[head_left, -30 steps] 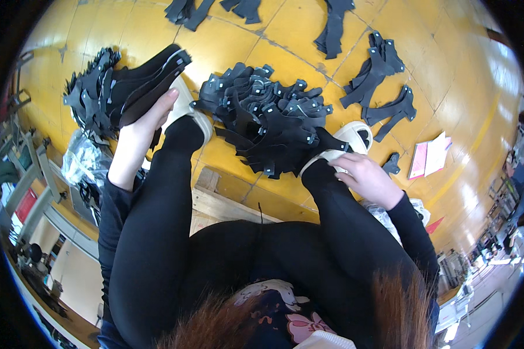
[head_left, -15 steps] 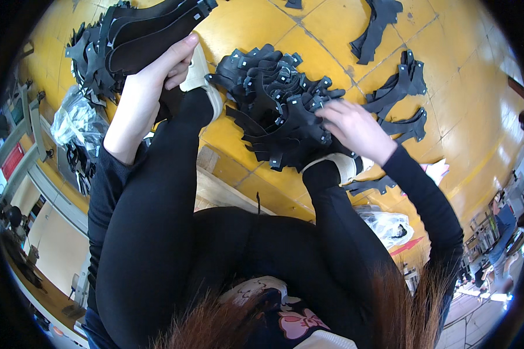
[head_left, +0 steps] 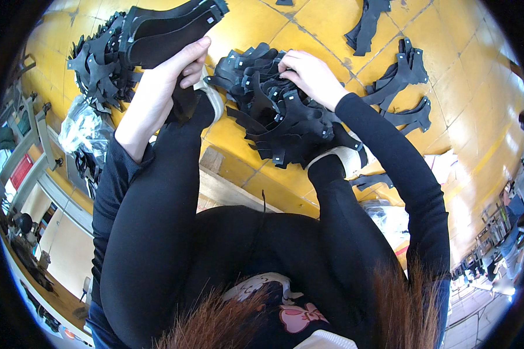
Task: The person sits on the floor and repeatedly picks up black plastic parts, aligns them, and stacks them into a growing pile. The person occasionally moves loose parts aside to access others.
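1. Far left, a side heap (head_left: pixel 96 70) of dark cut pieces lies on the yellow floor (head_left: pixel 326 26); a clear plastic bag (head_left: pixel 87 125) sits just nearer the person.
2. Next, a held stack (head_left: pixel 172 38) of long black pieces, layered one over another; its long axis slants from near left up to far right, its far-right end raised toward the middle of the view; its left end overlaps the side heap from this angle.
3. The left hand (head_left: pixel 172 78) is closed round the near side of that stack, thumb along its edge.
4. In the middle, between the pale left shoe (head_left: pixel 215 104) and the pale right shoe (head_left: pixel 349 160), lies the middle heap (head_left: pixel 273 119) of black pieces with small white tags; it spreads from far left to near right; it lies to the right of the left hand and well apart from it.
5. The right hand (head_left: pixel 314 75) is much the nearer to this heap; it reaches in from the right, fingers bent leftward over the far edge; whether they pinch a piece, I cannot tell.
6. Farther right, loose black pieces (head_left: pixel 399 72) lie on the floor, apart from both hands.
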Motion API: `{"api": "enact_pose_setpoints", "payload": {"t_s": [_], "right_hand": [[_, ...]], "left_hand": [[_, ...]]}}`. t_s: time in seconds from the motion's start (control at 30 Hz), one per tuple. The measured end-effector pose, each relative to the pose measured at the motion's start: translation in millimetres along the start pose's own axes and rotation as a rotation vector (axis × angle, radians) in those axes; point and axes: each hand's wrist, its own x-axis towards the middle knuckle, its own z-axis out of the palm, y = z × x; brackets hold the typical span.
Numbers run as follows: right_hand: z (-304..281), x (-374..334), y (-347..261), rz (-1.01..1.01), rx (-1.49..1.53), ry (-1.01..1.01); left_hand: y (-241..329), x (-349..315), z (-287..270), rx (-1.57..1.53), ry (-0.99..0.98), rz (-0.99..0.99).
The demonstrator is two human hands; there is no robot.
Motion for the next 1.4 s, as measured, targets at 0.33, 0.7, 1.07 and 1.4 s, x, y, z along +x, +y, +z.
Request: {"api": "enact_pose_setpoints", "payload": {"t_s": [0.33,0.7,1.07,1.4], "right_hand": [[-24.4,0.7,6.4,0.493,0.583,-0.242],[-13.9,13.8,-0.4,0.329,0.373,-0.192],[-9.1,5.2,5.7,0.307,0.405,-0.131],[-1.2,-8.4,13.2,0.138,0.232,-0.089]], "left_hand": [[-20.9,27.4,-5.8,0.200,-0.100,0.068],[-32.6,34.1,-9.9,0.171,-0.077,0.012],[-34.9,35.1,-9.9,0.124,-0.080,-0.013],[-37.7,40.4,-3.3,0.178,-0.130,0.009]]}}
